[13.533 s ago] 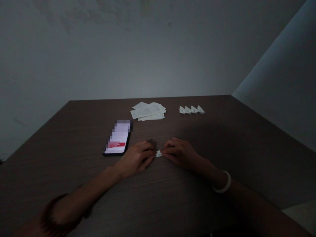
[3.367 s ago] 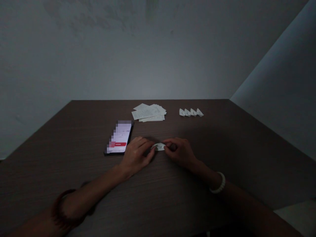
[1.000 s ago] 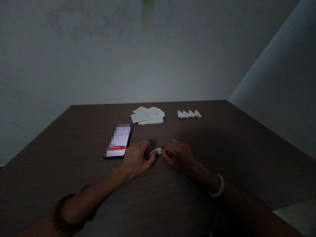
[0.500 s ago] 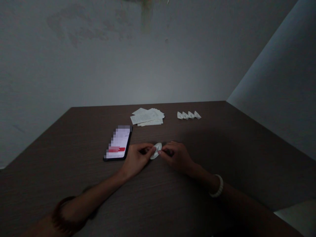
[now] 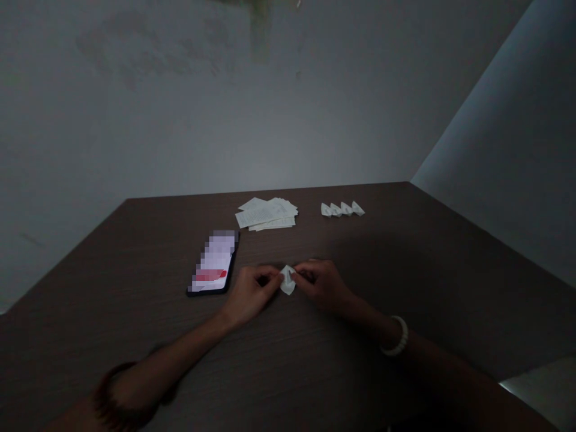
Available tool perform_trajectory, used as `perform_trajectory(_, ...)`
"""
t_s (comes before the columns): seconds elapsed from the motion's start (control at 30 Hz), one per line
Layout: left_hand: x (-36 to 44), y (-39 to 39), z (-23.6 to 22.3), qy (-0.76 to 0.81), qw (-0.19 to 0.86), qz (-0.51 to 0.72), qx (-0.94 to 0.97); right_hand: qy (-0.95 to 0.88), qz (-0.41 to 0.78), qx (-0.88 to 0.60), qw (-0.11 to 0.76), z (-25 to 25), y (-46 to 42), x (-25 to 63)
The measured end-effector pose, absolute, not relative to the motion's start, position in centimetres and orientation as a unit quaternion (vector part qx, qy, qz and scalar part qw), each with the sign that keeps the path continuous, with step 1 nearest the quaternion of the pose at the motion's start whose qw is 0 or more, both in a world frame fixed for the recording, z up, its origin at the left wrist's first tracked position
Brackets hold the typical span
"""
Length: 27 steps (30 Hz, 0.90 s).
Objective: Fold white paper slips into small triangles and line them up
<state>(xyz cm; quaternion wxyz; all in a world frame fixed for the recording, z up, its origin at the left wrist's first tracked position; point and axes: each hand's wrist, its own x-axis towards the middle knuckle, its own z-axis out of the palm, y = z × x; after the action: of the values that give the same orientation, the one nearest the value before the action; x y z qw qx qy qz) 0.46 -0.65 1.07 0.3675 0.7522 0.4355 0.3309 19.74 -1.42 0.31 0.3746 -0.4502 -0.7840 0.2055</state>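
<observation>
A small folded piece of white paper (image 5: 288, 282) is pinched between my two hands, just over the dark wooden table. It looks diamond-shaped, with one point up and one down. My left hand (image 5: 255, 288) grips its left edge between thumb and fingers. On the opposite edge, the thumb and fingers of my right hand (image 5: 321, 283) are closed. Farther back on the right, several small folded white paper pieces (image 5: 342, 209) stand in a row. A stack of loose printed paper slips (image 5: 267, 214) lies at the back, left of that row.
A smartphone (image 5: 213, 264) with a lit screen lies left of my left hand, close to it. The brown table (image 5: 279, 372) ends at a stained wall (image 5: 288, 126) behind. A pale slanted surface (image 5: 508, 132) rises at the right.
The paper has gone from a narrow strip held flat to a wider, diamond-shaped fold. In the last second it has turned point up, and my left fingers have closed on its edge.
</observation>
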Motion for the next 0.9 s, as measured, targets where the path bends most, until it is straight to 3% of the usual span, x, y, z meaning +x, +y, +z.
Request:
perform_trajectory(0.4, 0.33, -0.6, 0.85, 0.438, 0.389, 0.332, 0.739, -0.752, 0.246, -0.481, 0.378, 0.57, -1.49, 19.85)
perform_trajectory(0.9, 0.75, -1.07, 1.23, 0.491, 0.296, 0.3, 0.762, -0.765, 0.185, -0.477, 0.392, -0.27, -1.38, 19.64)
